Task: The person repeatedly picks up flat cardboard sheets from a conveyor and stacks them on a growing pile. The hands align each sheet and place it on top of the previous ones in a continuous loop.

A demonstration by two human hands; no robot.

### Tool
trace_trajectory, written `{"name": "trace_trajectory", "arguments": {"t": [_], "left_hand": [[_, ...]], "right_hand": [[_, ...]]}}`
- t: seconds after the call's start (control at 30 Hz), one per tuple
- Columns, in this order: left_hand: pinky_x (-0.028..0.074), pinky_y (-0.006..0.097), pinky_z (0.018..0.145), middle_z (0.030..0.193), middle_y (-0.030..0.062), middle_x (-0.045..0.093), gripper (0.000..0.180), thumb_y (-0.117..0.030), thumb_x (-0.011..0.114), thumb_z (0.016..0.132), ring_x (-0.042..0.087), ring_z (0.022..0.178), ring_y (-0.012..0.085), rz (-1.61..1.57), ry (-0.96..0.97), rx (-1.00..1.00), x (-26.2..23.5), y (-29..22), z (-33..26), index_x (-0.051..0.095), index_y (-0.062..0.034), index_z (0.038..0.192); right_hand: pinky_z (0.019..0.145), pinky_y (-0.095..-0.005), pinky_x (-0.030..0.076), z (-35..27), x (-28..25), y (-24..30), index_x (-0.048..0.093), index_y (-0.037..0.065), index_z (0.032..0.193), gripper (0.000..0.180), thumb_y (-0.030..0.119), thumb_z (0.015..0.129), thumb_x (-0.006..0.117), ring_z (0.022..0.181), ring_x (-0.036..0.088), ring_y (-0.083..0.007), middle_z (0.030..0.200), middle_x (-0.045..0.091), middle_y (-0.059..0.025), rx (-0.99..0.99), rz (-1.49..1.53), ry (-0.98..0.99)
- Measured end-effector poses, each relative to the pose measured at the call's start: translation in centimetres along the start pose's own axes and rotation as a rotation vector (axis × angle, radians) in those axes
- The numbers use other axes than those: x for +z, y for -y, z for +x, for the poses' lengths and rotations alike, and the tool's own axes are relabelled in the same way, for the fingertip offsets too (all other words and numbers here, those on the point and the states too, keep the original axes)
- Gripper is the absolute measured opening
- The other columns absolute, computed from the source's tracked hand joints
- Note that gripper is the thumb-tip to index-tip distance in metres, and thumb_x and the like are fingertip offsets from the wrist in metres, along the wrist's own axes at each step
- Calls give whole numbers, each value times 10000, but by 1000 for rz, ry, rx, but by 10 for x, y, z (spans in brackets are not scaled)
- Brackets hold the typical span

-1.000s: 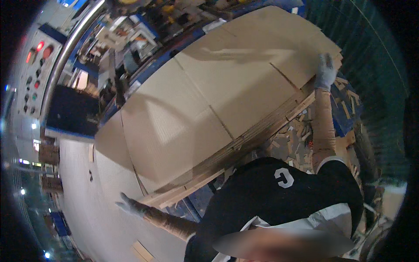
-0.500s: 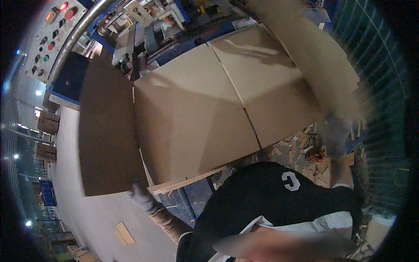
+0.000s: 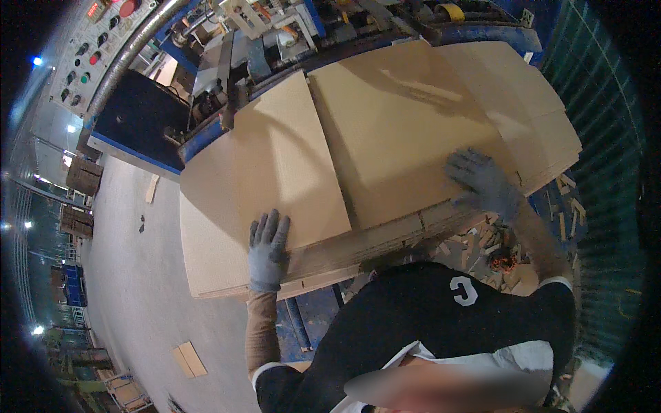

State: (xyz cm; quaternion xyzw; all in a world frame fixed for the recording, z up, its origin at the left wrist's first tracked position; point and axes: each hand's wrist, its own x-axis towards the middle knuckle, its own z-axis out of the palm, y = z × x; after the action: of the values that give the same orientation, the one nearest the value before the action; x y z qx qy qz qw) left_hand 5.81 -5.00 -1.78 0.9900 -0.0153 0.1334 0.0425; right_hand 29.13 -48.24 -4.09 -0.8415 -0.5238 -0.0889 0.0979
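Observation:
Flat brown cardboard sheets lie in a stack in front of me, their layered near edges showing. The top cardboard sheet [image 3: 406,131] has its side flaps lying down, with a dark gap between the left panel [image 3: 289,165] and the middle one. My left hand [image 3: 268,251], in a grey glove, rests flat on the sheet's near left part, fingers stretched out. Also gloved in grey, my right hand [image 3: 483,184] lies on the near right part with its fingers spread. Neither hand grips anything.
A machine [image 3: 289,38] with blue frame parts stands behind the stack. At far left is a control panel [image 3: 86,58] with buttons. Cardboard scraps [image 3: 482,241] litter the floor near my right arm. A green mesh fence [image 3: 606,138] runs along the right.
Both raised side panels have come down flat. My left hand has moved from the left panel's lower edge onto the cardboard; my right hand, blurred before, now lies on it too.

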Motion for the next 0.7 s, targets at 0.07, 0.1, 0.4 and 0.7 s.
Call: {"name": "trace_trajectory", "arguments": {"t": [0.07, 0.1, 0.4, 0.7], "left_hand": [[306, 526, 1072, 1371, 178, 463, 670, -46, 611, 685, 430, 1263, 397, -9, -51, 35, 6, 9, 12, 481, -124, 1337], [310, 526, 1069, 1368, 178, 467, 675, -57, 622, 683, 431, 1261, 397, 0, -72, 65, 10, 13, 18, 479, -124, 1339], [324, 534, 1044, 1369, 154, 469, 596, -131, 611, 798, 422, 1272, 380, 54, -240, -27, 48, 83, 147, 430, -62, 1362], [272, 509, 1078, 1435, 304, 316, 905, -483, 636, 824, 310, 1333, 426, -125, -347, -812, 24, 73, 97, 249, 87, 1413]], "right_hand": [[1079, -477, 300, 14, 0, -22, 583, 75, 1184, 623, 502, 740, 675, 1257, 437, -345, 1316, 522, -142, 0, 7, -58], [1070, -484, 305, 22, -1, -32, 593, 52, 1161, 652, 549, 744, 656, 1241, 450, -357, 1295, 537, -157, -8, 10, -123], [1087, -441, 294, 135, 16, -91, 501, 51, 1298, 793, 599, 740, 633, 1267, 420, -333, 1358, 472, -158, 190, 10, -35], [1009, -390, 387, 67, -3, -84, 622, 79, 1175, 391, 259, 829, 650, 1208, 473, -325, 1284, 512, -185, 613, 355, -360]]}}
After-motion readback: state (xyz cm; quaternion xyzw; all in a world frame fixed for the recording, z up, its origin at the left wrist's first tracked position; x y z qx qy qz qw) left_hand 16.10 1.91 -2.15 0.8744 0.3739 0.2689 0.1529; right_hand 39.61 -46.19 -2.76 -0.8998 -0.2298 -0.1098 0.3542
